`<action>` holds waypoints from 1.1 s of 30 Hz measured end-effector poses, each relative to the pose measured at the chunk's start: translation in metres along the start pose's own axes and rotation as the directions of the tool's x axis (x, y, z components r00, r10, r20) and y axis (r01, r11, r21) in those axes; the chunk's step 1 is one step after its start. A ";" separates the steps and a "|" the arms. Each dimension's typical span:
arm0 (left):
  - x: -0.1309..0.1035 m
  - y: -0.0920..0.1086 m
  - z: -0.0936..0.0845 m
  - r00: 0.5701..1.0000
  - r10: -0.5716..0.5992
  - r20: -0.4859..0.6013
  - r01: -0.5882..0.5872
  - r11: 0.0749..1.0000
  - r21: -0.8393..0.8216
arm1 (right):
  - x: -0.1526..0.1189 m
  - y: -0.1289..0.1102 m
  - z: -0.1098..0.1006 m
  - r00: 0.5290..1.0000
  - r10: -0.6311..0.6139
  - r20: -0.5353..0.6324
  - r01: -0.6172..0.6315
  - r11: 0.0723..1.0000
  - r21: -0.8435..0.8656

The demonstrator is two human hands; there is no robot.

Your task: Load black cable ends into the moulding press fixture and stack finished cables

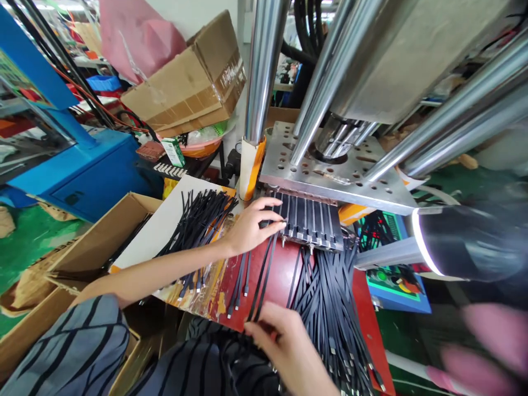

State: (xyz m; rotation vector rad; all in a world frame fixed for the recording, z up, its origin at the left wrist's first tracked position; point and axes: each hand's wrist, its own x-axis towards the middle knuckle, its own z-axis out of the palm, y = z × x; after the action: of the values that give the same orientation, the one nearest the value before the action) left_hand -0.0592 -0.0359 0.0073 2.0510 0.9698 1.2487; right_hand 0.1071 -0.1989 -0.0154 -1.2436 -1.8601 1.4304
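My left hand (253,225) is at the left end of a metal mold block (313,220), its thumb and fingers pinching a flat black cable there. Black strips lie side by side in the block's slots. From its front edge, two flat black cables (265,269) run down toward my right hand (289,341). Its thumb and curled fingers close on them near the front edge of the red table (276,280). To the right of these, a thick bundle of black cables (330,308) with small metal plugs hangs off the block. A few loose cables (237,289) lie left of the held pair.
Over the block sits a drilled steel press plate (330,176) with upright steel columns (266,71). On the left, a pile of black cables (202,220) rests on a white board (165,236), beside a cardboard box (103,236). A blue control box (396,264) stands right.
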 end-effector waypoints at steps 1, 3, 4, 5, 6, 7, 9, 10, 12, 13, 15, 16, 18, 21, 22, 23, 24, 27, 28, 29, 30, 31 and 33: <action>0.008 -0.017 0.005 1.000 -0.001 -0.009 0.002 0.999 0.044 | 0.011 -0.007 -0.019 0.998 -0.035 -0.044 0.032 0.997 -0.071; 0.024 -0.048 0.014 0.995 -0.070 -0.066 0.077 0.990 0.120 | 0.041 -0.018 -0.062 0.984 -0.099 -0.151 0.069 0.978 -0.195; 0.031 -0.059 0.018 0.989 -0.107 -0.103 0.122 0.982 0.147 | 0.060 -0.021 -0.082 0.977 -0.124 -0.176 0.085 0.972 -0.217; 0.037 -0.068 0.020 0.981 -0.134 -0.137 0.156 0.974 0.166 | 0.078 -0.024 -0.101 0.974 -0.129 -0.184 0.089 0.974 -0.210; 0.041 -0.073 0.022 0.976 -0.147 -0.162 0.176 0.968 0.180 | 0.097 -0.026 -0.116 0.975 -0.128 -0.183 0.092 0.977 -0.193; 0.043 -0.076 0.021 0.973 -0.147 -0.179 0.181 0.965 0.188 | 0.115 -0.026 -0.127 0.976 -0.127 -0.179 0.095 0.980 -0.176; 0.038 -0.074 0.017 0.971 -0.129 -0.201 0.168 0.967 0.193 | 0.146 -0.023 -0.141 0.977 -0.127 -0.173 0.100 0.982 -0.159; 0.031 -0.072 0.014 0.977 -0.099 -0.190 0.138 0.969 0.205 | 0.159 -0.021 -0.144 0.976 -0.130 -0.173 0.102 0.981 -0.162; 0.014 -0.066 0.004 0.996 0.034 -0.078 -0.013 0.966 0.259 | 0.179 -0.014 -0.146 0.978 -0.127 -0.168 0.098 0.981 -0.169; 0.005 -0.065 -0.001 0.990 0.136 0.025 -0.138 0.946 0.294 | 0.186 -0.010 -0.146 0.979 -0.119 -0.163 0.090 0.981 -0.172; -0.009 -0.064 -0.010 0.916 0.320 0.243 -0.390 0.852 0.350 | 0.196 -0.002 -0.146 0.982 -0.101 -0.157 0.073 0.981 -0.178; -0.013 -0.066 -0.013 0.871 0.373 0.320 -0.478 0.796 0.371 | 0.200 0.001 -0.145 0.982 -0.095 -0.161 0.065 0.981 -0.182; -0.016 -0.069 -0.017 0.810 0.425 0.404 -0.576 0.706 0.412 | 0.204 0.007 -0.144 0.978 -0.092 -0.188 0.055 0.979 -0.194; -0.012 -0.072 -0.016 0.782 0.425 0.456 -0.616 0.636 0.464 | 0.207 0.012 -0.141 0.963 -0.105 -0.249 0.053 0.977 -0.204; -0.011 -0.071 -0.014 0.786 0.405 0.467 -0.610 0.626 0.485 | 0.207 0.014 -0.141 0.958 -0.108 -0.264 0.055 0.978 -0.202; -0.010 -0.070 -0.013 0.796 0.376 0.474 -0.596 0.621 0.509 | 0.206 0.015 -0.140 0.955 -0.112 -0.275 0.058 0.979 -0.196; -0.011 -0.068 -0.011 0.810 0.342 0.476 -0.576 0.620 0.533 | 0.206 0.017 -0.139 0.953 -0.117 -0.281 0.065 0.980 -0.187; -0.016 -0.059 -0.006 0.837 0.264 0.480 -0.525 0.635 0.566 | 0.204 0.019 -0.139 0.945 -0.143 -0.294 0.099 0.982 -0.160; -0.019 -0.056 -0.005 0.842 0.249 0.479 -0.513 0.644 0.568 | 0.203 0.019 -0.139 0.942 -0.154 -0.299 0.112 0.982 -0.154; -0.021 -0.054 -0.003 0.848 0.236 0.475 -0.501 0.651 0.570 | 0.202 0.019 -0.138 0.939 -0.164 -0.302 0.123 0.981 -0.151; -0.024 -0.052 -0.002 0.856 0.223 0.466 -0.485 0.658 0.576 | 0.201 0.019 -0.138 0.937 -0.172 -0.304 0.132 0.980 -0.150; -0.025 -0.050 0.000 0.865 0.210 0.455 -0.468 0.663 0.584 | 0.200 0.018 -0.138 0.935 -0.179 -0.306 0.138 0.979 -0.150; -0.028 -0.046 0.003 0.883 0.186 0.431 -0.433 0.674 0.598 | 0.199 0.018 -0.137 0.932 -0.186 -0.310 0.145 0.978 -0.152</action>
State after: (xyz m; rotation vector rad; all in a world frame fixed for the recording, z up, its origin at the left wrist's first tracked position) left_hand -0.0791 -0.0309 -0.0425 3.0075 1.0270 0.6603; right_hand 0.1298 0.0426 -0.0153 -1.2600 -1.7996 0.9657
